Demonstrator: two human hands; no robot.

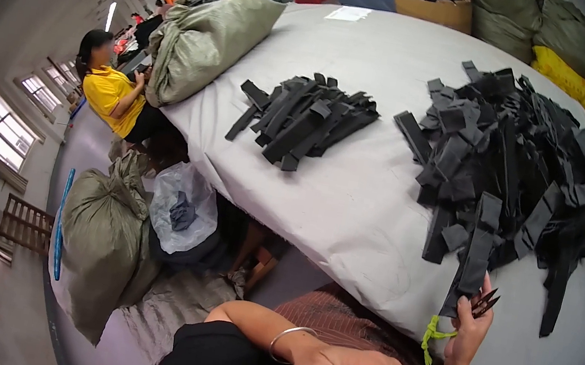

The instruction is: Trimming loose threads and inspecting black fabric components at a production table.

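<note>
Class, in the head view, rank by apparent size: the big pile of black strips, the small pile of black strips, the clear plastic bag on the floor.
1. Big pile of black strips
2. Small pile of black strips
3. Clear plastic bag, though it lies farther away, so this place is unsure.

The strips (512, 165) are matt black cloth. The bench (353, 193) is covered in smooth, pale grey paper. The sack (203, 44) is dull woven plastic. The bracelet (290, 334) is shiny metal.

A big grey-green sack (204, 40) lies on the table's far-left corner, and another sack (103, 251) stands on the floor beside a clear plastic bag (183, 211). A white paper sheet (349, 13) lies at the far edge. A cardboard box (434, 7) stands behind, beside a yellow bag (567, 78).
</note>
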